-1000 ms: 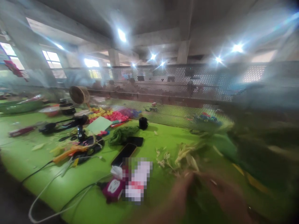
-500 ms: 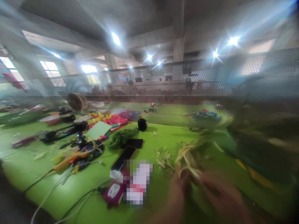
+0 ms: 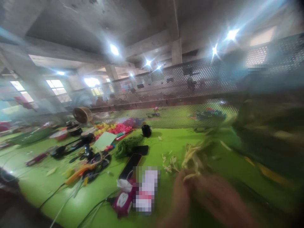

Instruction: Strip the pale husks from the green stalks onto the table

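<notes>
My left hand [image 3: 181, 191] and my right hand [image 3: 216, 194] are close together over the lower right of the green table, both smeared by motion. Their fingers look pinched around a pale yellow strip [image 3: 191, 175], which curves between the fingertips. Part of the strip is hidden by the fingers. Just beyond the hands lies a loose bunch of pale yellow strips [image 3: 192, 151]. Several small pale pieces [image 3: 171, 163] are scattered to the left of that bunch.
Left of my hands are a phone [image 3: 130, 166], a purple pouch [image 3: 122, 202] and a pixelated white item [image 3: 147, 190]. An orange-handled corded tool [image 3: 79, 174] and cables lie farther left. A dark bulky bag [image 3: 268, 142] stands at right; a perforated screen [image 3: 166, 91] rises behind.
My hands have come closer together, with the right hand moving left toward the left one. The strip's visible stretch between them is shorter. The camera view has tilted and shifted slightly.
</notes>
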The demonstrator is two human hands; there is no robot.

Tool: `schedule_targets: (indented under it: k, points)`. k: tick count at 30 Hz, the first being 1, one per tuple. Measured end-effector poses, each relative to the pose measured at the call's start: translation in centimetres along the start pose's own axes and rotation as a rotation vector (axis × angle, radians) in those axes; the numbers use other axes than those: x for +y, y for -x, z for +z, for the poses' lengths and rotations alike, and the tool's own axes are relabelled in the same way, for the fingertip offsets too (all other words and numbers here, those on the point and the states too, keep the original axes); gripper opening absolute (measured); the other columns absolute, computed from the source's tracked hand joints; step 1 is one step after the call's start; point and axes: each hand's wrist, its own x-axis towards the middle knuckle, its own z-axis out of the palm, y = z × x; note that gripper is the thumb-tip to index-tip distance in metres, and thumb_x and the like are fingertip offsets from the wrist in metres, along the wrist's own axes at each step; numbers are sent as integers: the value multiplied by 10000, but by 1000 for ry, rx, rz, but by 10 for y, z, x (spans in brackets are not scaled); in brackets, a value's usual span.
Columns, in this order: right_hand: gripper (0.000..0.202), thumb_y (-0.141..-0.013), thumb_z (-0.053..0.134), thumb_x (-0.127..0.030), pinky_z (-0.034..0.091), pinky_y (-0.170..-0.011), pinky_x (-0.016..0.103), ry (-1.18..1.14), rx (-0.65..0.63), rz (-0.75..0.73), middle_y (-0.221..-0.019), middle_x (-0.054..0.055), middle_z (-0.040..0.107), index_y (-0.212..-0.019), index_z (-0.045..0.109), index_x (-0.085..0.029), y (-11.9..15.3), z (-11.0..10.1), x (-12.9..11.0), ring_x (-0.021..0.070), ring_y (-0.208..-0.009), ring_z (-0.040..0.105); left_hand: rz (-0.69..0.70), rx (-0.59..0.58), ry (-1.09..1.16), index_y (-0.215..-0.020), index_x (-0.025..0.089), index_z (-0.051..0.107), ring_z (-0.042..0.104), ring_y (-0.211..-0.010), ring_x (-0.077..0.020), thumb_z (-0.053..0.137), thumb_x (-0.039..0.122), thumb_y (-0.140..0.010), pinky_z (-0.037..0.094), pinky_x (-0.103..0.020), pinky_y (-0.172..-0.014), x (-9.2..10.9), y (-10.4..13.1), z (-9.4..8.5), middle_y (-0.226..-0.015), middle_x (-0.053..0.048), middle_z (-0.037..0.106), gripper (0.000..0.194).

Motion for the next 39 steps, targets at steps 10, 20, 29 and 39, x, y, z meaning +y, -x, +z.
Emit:
schedule_targets:
  k: [10, 20, 29, 39]
  points:
    - [200, -848, 493, -155, 525, -659, 306, 27, -13, 93, -803, 28, 706, -900, 657, -256, -4, -2, -6, 193, -725, 668, 87, -27, -127, -688, 174, 655, 576, -790, -218, 712, 314, -645, 453, -313, -762, -2, 15, 16, -741, -58, 636, 157]
    - [152, -897, 542, -272, 571, -732, 253, -208, -2, 306, -964, 13, 746, -994, 659, -279, 1, 2, -9, 174, -840, 716, 60, -29, -29, -835, 162, 624, 516, -674, -132, 766, 255, -633, 394, -251, -684, 1, 12, 4, -724, -7, 601, 263]
    - [220, -877, 556, -296, 568, -767, 297, -354, -29, 322, -1044, 19, 734, -1053, 687, -311, 2, 2, -8, 202, -926, 697, -16, -29, 161, -838, 158, 616, 555, -684, -125, 830, 233, -589, 386, -232, -661, -1, 8, 5, -742, -13, 624, 337]
    - [173, -791, 617, -410, 556, -783, 320, -697, 17, 781, -871, 26, 742, -772, 700, -260, -21, -12, -11, 231, -859, 698, -67, -93, 280, -845, 152, 624, 578, -685, -115, 754, 129, -631, 414, -228, -662, 15, 19, 12, -775, -23, 638, 251]
